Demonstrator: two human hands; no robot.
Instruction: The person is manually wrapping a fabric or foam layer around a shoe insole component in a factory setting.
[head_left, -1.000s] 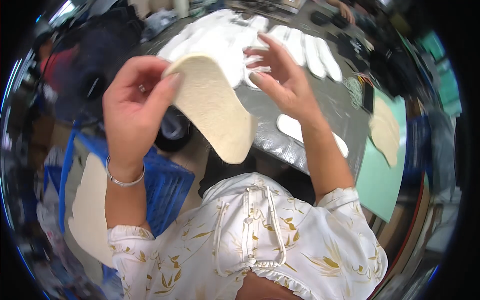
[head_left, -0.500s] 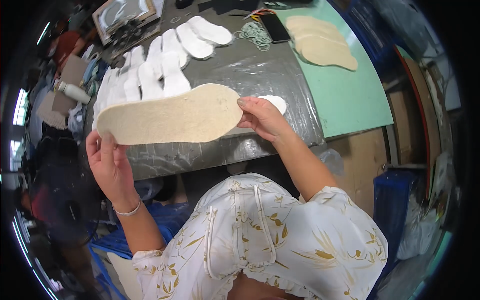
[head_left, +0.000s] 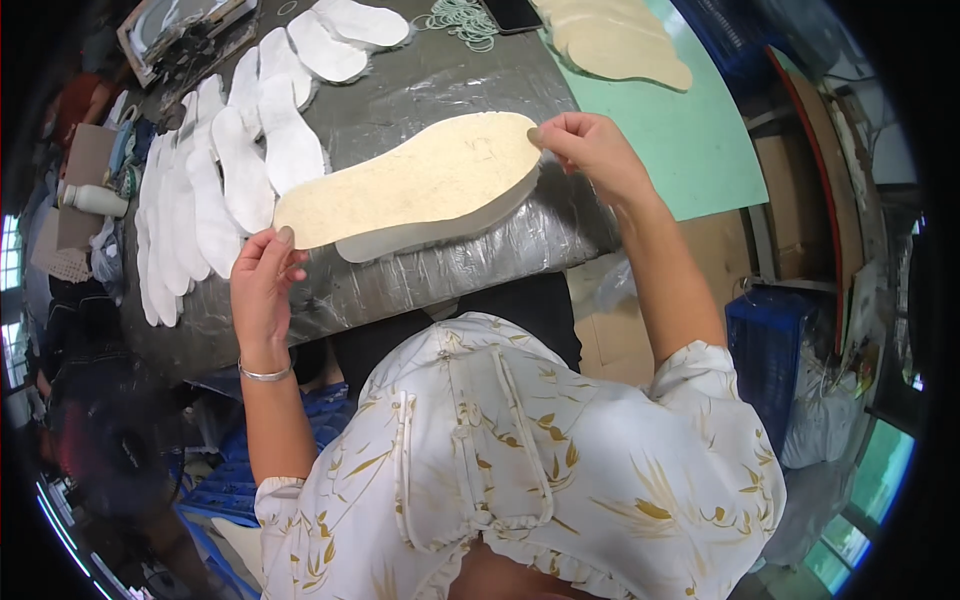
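A cream insole (head_left: 410,180) is stretched out between my two hands over the table. My left hand (head_left: 265,285) pinches its narrower end at the left, thumb on top. At the wider end, my right hand (head_left: 595,155) grips the edge between thumb and fingers. Beneath it, partly covered, lies a white insole (head_left: 385,243) on the plastic-covered table (head_left: 450,290). I cannot tell whether the two touch. Rows of white fuzzy-edged insoles (head_left: 240,170) spread over the table's left side, close to my left hand.
Overlapping cream insoles (head_left: 625,50) rest on a green board (head_left: 660,150) at the far right. Pale green rubber bands (head_left: 463,22) and a dark phone (head_left: 513,12) sit at the back. A blue crate (head_left: 770,340) stands right of me, a blue chair (head_left: 230,470) at lower left.
Both hands have carried the cream insole to the right, and its wide end has risen. It is now over the white insole. The view has shifted as well.
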